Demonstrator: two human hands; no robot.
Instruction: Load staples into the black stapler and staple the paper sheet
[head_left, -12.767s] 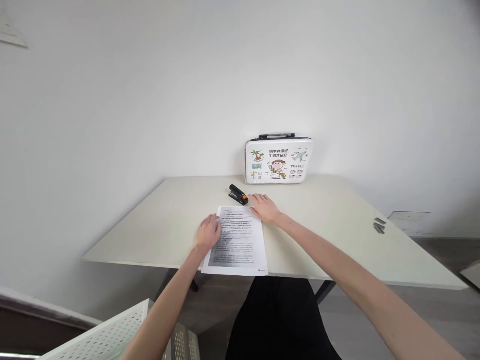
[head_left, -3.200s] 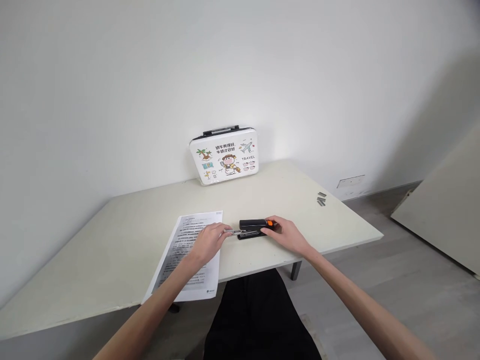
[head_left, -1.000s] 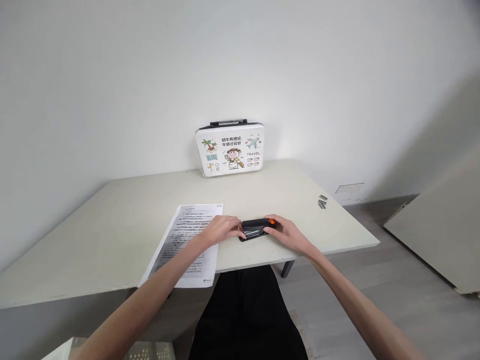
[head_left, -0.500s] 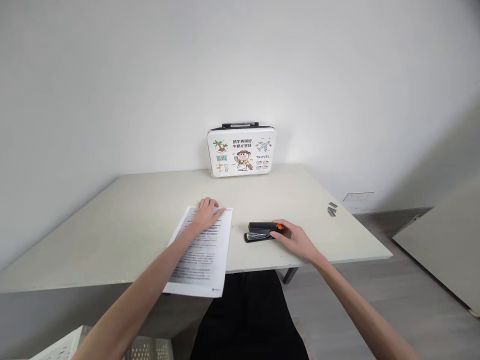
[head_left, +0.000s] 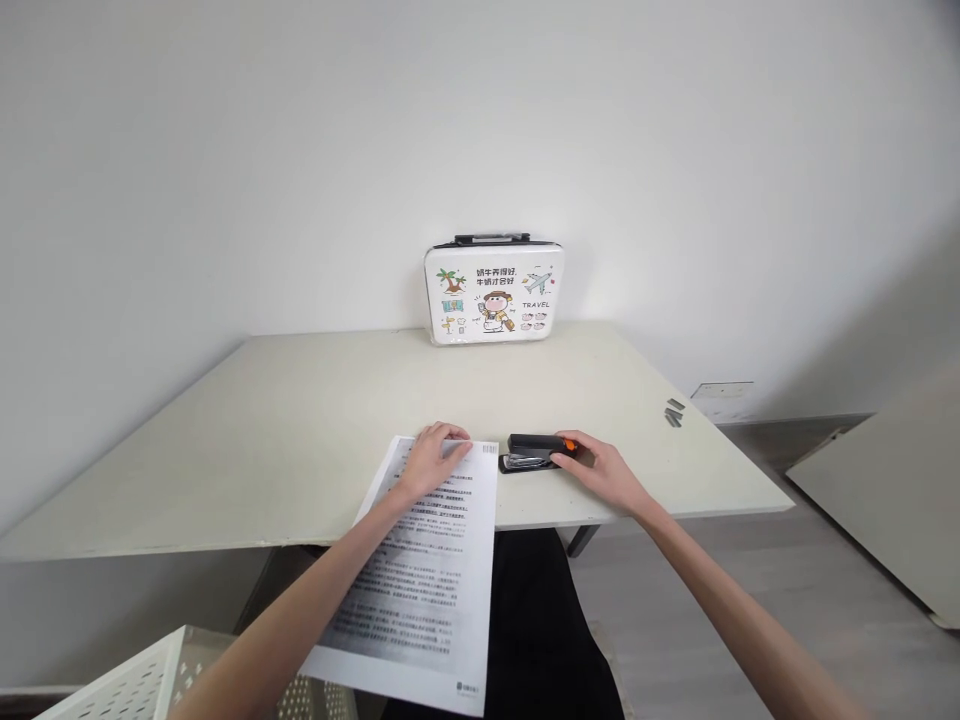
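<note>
A printed sheet of paper [head_left: 450, 570] lies partly on the table and hangs over its front edge toward my lap; whether it is one sheet or several I cannot tell. My left hand [head_left: 431, 465] grips it at the top edge, thumb on the print and fingers curled at the far side. Just right of the paper's top right corner stands a black stapler [head_left: 536, 445] with an orange part at its back. My right hand [head_left: 600, 473] is closed around the stapler's rear end. The stapler's mouth faces the paper, very close to its edge.
Several strips of staples [head_left: 673, 413] lie near the table's right edge. A white cartoon-printed case [head_left: 495, 295] with a black handle stands at the back against the wall. Below the table at the lower left is a white perforated basket [head_left: 142, 680].
My left hand has drawn the paper toward me and rightward, up close to the stapler's front. My right hand keeps its grip on the stapler. The view has shifted slightly.
</note>
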